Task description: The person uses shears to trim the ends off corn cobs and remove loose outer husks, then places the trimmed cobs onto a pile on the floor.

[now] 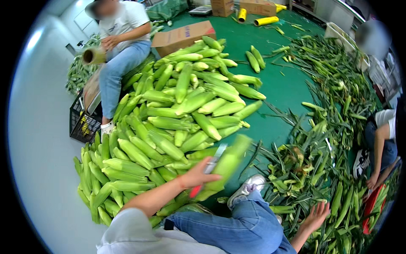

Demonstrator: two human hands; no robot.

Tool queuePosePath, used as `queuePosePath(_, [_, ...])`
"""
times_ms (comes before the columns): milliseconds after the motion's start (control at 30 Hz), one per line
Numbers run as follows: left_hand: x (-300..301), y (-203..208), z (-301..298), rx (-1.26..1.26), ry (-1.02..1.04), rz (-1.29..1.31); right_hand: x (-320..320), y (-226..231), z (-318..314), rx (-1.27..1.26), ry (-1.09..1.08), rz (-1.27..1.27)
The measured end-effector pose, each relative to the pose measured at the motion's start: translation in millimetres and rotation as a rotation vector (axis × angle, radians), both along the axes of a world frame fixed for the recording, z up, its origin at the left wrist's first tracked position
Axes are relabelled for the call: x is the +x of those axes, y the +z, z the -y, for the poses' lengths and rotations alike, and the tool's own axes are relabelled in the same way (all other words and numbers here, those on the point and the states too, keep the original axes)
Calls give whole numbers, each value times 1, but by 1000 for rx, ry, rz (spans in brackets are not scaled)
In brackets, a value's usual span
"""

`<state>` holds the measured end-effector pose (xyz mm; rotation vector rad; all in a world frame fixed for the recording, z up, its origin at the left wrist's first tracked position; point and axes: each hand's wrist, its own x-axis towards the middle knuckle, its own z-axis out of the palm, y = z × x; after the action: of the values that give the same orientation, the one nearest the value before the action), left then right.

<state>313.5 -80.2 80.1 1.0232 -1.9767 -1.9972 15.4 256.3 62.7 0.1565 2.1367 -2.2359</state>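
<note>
My left hand (199,175) is closed round a knife (216,157) with a grey blade and a red end on its handle. A green ear of corn in its husk (230,164), smeared by motion, lies against the same fingers and seems held along with the knife. Below and beyond that hand spreads a big pile of corn ears (169,122), most still in pale green husks. To the right, my right hand (316,216) is open, fingers spread and nothing in it, above loose stripped husks (296,169) on the floor.
A person on the far left sits beside the pile, near a black crate (82,120). Another person at the right edge works by a red container (372,209). Cardboard boxes (184,37) and yellow rolls (266,21) lie at the back on the green floor (279,91).
</note>
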Motion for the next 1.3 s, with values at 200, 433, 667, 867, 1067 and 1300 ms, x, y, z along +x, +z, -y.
queuePosePath(200, [151,14,57,166,1024,18,6,-169,-234,185,-750,339])
queuePosePath(433, [165,2,110,-171,972,218,-24,-128,-162,1041,-120,-179])
queuePosePath(667, [130,15,61,-328,788,252,-90,13,14,1404,900,-1396])
queuePosePath(867, [109,15,40,-58,637,11,-62,54,81,1381,1085,-1231])
queuePosePath(1067, [36,27,35,47,354,-24,-25,66,-17,920,647,-394])
queuePosePath(1300, [-86,1,24,169,17,89,53,-107,-99,-264,-52,996])
